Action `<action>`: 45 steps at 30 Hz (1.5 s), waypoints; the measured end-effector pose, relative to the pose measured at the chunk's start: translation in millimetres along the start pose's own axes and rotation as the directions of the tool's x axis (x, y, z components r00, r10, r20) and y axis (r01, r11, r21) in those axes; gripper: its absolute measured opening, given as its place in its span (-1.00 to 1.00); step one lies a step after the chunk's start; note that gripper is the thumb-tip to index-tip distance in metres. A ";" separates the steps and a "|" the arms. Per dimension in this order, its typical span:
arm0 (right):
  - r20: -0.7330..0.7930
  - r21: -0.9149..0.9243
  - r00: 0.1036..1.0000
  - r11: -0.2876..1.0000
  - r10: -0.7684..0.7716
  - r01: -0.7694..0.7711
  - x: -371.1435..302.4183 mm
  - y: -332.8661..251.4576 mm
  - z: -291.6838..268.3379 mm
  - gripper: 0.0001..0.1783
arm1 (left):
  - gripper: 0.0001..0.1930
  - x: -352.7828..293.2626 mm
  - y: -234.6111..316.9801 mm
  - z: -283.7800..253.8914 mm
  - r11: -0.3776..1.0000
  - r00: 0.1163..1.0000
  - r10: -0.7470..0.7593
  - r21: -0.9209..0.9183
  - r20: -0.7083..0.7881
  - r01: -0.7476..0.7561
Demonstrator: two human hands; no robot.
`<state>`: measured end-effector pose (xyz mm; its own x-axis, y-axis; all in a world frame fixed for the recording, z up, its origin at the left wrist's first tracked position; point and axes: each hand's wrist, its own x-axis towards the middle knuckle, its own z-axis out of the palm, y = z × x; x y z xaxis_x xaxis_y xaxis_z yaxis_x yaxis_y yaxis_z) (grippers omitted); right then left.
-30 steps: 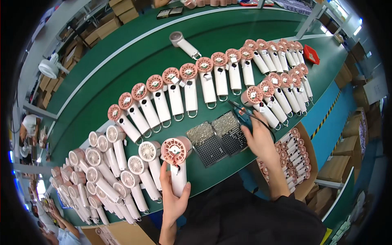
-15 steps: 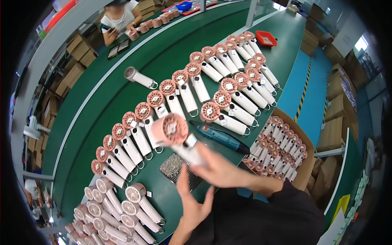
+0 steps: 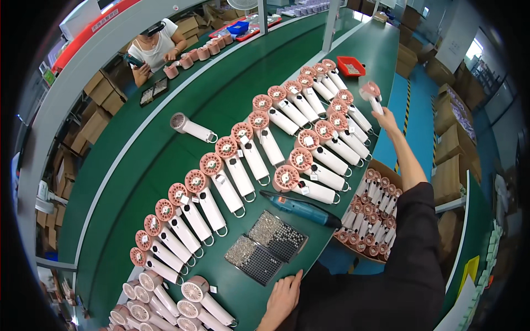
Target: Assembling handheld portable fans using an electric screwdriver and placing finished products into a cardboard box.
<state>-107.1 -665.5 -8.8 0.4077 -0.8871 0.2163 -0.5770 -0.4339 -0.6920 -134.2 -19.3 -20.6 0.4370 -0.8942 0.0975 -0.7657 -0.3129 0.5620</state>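
Holding a pink-headed fan [image 3: 372, 94], upper right of frame, with the right hand [image 3: 386, 118] clamped on its handle [image 3: 376, 105]; resting the empty, unclenched left hand [image 3: 284, 298] at lower centre. Probably light and stiff; best taken so, sparing the likely fragile head [image 3: 369, 88].

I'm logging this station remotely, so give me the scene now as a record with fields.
Right hand: holding a pink-and-white fan by its handle
Left hand: at the near edge of the green table, nothing visible in it
Teal power tool: lying on the table, unheld
Black trays: two, side by side, with small metal pieces
Lone fan: lying apart from the fan rows
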 end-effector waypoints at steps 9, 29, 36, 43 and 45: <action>0.344 0.045 0.910 0.964 0.232 -0.263 3.9 -34.7 23.0 -0.36 | -0.53 10.5 3.1 -5.8 0.992 0.999 -0.042 -0.116 -0.017 0.040; 0.706 -0.017 0.325 0.444 -0.629 0.896 -128.2 -409.4 308.2 -0.45 | -0.37 -6.6 -7.4 -15.7 0.967 0.984 -0.046 -0.239 0.173 0.088; 0.765 -0.211 0.532 0.638 -0.364 0.740 -124.8 -404.1 365.7 -0.33 | -0.42 -18.7 -9.1 4.6 0.978 0.999 0.016 -0.208 0.032 -0.009; 0.373 0.402 0.365 0.503 -0.853 0.765 -194.6 -408.0 233.4 -0.53 | -0.69 -14.7 8.6 -20.1 0.863 0.941 -0.023 -0.481 -0.337 -0.151; 0.411 0.597 0.363 0.548 -0.836 0.586 -251.9 -401.3 168.7 -0.40 | -0.78 -20.0 16.0 -30.8 0.856 0.818 -0.220 -0.507 -0.531 -0.099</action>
<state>141.1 -241.4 98.3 0.9213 0.1056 0.3742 0.3456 -0.6635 -0.6635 -140.7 3.5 11.8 0.7764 -0.4929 0.3927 -0.4598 -0.0169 0.8878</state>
